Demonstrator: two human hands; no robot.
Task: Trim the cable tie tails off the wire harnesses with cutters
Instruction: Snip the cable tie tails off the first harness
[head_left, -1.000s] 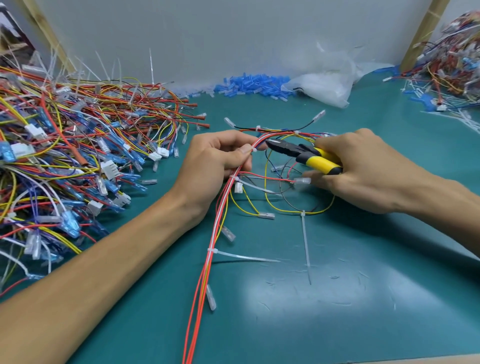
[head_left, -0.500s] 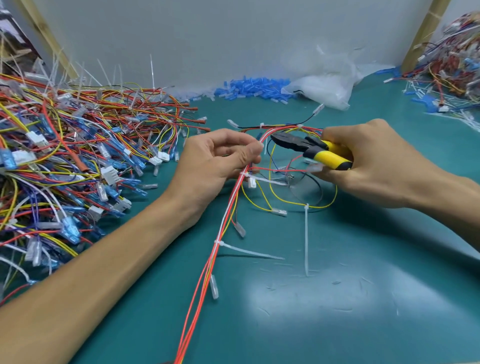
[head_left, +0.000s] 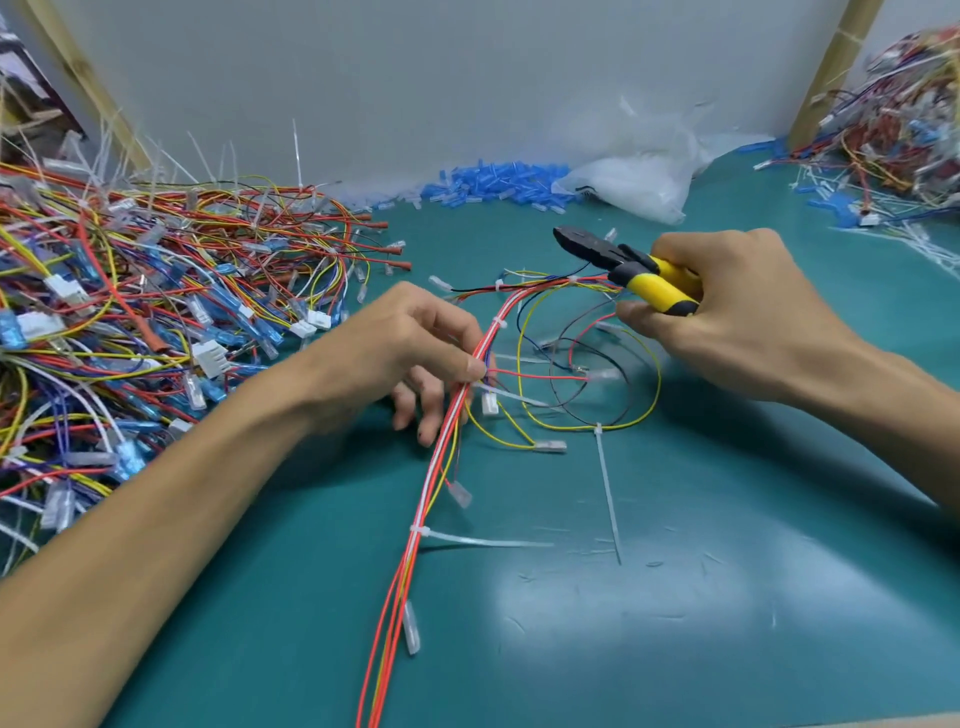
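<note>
Left hand (head_left: 410, 343), table (head_left: 675, 649) centre: grip pinched on wire harness (head_left: 438, 467). Right hand (head_left: 737, 317), two o'clock: grip clamped round cutters (head_left: 623, 265), nose pointing ten o'clock.

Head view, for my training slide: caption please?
Left hand pinches wire harness; right hand holds yellow-handled cutters; tie tails untrimmed.

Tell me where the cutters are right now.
In the head view the cutters are right of centre, gripped by the right hand near the far side of the harness, their nose pointing left.
</note>
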